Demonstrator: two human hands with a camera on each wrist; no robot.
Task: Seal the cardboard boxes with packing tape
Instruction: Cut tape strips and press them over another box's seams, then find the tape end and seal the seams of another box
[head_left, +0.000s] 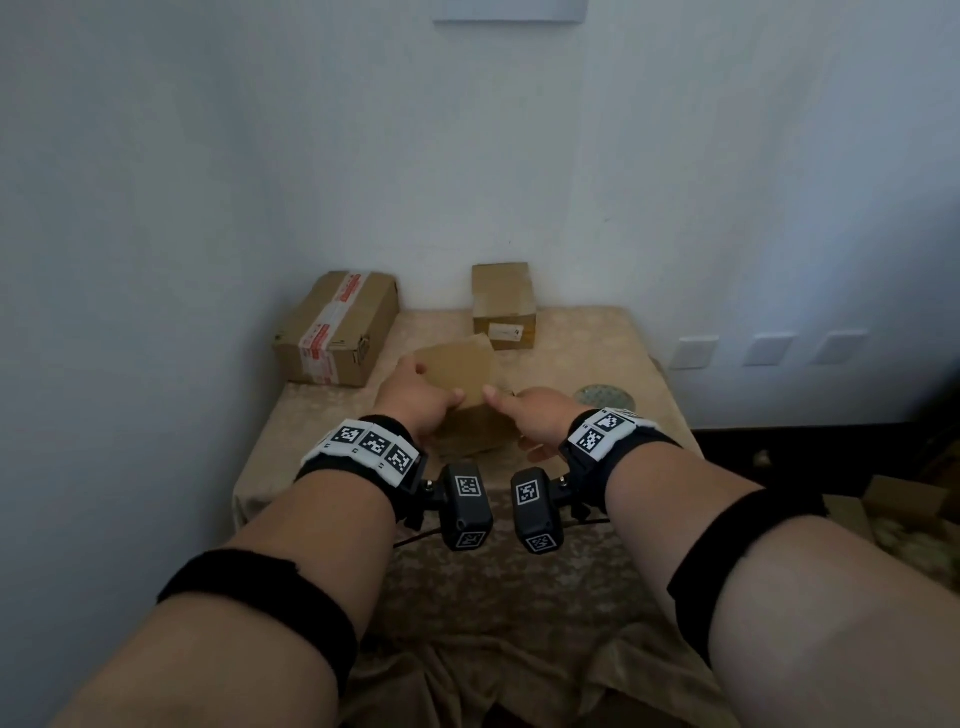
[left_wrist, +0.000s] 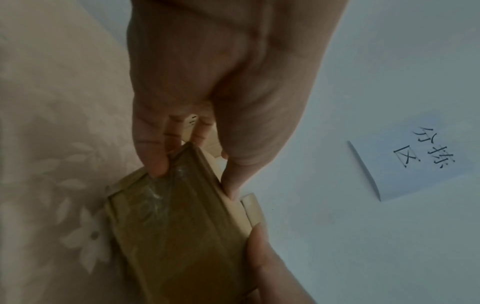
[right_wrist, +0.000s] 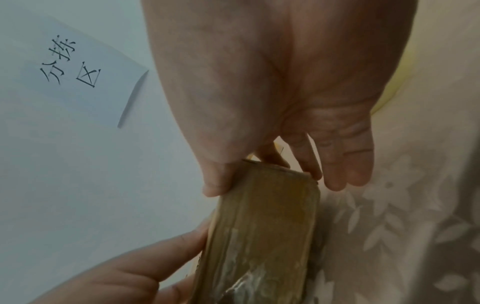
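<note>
A small brown cardboard box (head_left: 462, 384) is tilted above the middle of the table, held between both hands. My left hand (head_left: 436, 387) grips its left end, thumb on one face and fingers on the opposite one (left_wrist: 193, 182). My right hand (head_left: 514, 415) grips the right end the same way (right_wrist: 275, 188). Shiny clear tape shows on the box's narrow face (left_wrist: 161, 197) and again in the right wrist view (right_wrist: 249, 275). A round greenish roll (head_left: 605, 397), possibly tape, lies on the table right of my right hand.
A long box with red-and-white tape (head_left: 337, 327) sits at the table's back left. A small cube-shaped box (head_left: 503, 304) stands at the back centre against the wall. The table (head_left: 519, 571) wears a beige floral cloth. More cardboard (head_left: 904, 499) lies on the floor to the right. A paper sign (left_wrist: 415, 160) hangs on the wall.
</note>
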